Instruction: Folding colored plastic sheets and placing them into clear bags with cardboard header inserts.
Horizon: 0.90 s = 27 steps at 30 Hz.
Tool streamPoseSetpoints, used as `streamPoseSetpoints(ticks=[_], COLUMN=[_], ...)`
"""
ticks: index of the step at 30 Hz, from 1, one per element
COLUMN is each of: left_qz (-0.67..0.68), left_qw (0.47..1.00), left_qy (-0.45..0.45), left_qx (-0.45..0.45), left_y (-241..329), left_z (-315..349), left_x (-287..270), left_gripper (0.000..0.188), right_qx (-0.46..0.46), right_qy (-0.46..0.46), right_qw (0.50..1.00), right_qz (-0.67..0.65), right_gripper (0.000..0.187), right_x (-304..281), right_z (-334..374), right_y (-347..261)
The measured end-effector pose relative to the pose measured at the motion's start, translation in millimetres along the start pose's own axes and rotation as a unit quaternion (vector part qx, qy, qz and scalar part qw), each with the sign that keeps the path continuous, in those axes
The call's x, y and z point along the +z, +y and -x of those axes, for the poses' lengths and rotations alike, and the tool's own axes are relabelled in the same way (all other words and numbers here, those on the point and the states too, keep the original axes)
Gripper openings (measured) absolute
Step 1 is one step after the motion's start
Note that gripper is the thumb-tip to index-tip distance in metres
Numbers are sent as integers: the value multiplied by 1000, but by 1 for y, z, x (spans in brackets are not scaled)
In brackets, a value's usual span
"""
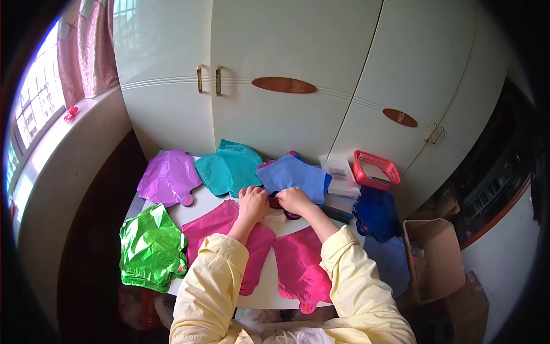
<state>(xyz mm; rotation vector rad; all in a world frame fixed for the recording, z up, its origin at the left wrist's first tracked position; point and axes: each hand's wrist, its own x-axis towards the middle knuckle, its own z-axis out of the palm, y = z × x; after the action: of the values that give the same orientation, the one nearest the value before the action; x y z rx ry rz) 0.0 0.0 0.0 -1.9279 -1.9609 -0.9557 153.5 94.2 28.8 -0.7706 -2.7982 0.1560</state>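
Observation:
My left hand [254,203] and my right hand [293,200] are close together at the table's middle, fingers curled down. Between them shows a small dark maroon piece [274,202]; the fingertips and whatever they pinch are mostly hidden. Just beyond lies a pile of blue flat sheets [295,175], with a teal shiny piece [229,166] to its left. Under my left forearm is a magenta piece [212,226]. A bright pink piece [301,264] with a rounded tab lies by my right forearm. A dark purple rounded edge [292,216] peeks out under my right hand.
On the white table [263,286], a lilac foil piece [169,176] and a green foil stack [152,249] lie left. Right are clear plastic packets [342,178], a red basket [375,170], a navy piece [378,215] and an open cardboard box [435,258]. White cabinets [281,40] stand behind.

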Motion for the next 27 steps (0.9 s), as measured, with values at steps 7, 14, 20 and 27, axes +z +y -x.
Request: streamPoseSetpoints(ticks=[7, 14, 20, 27], left_qz=[10, 33, -12, -41], left_qw=[1000, 998, 994, 983], left_qy=[-11, -12, -75, -160], left_qx=[11, 51, 81, 80], left_y=[7, 14, 8, 14], left_z=[-1, -1, 1, -3], left_x=[-1, -4, 5, -4], left_gripper=[23, 23, 20, 24], right_qx=[98, 139, 189, 312], right_qy=[68, 84, 110, 198], right_qw=[985, 976, 951, 683], right_qz=[-122, -145, -219, -630], right_gripper=[14, 17, 25, 13], right_x=[-8, -11, -14, -39], right_z=[5, 4, 1, 3], right_y=[2, 2, 12, 67])
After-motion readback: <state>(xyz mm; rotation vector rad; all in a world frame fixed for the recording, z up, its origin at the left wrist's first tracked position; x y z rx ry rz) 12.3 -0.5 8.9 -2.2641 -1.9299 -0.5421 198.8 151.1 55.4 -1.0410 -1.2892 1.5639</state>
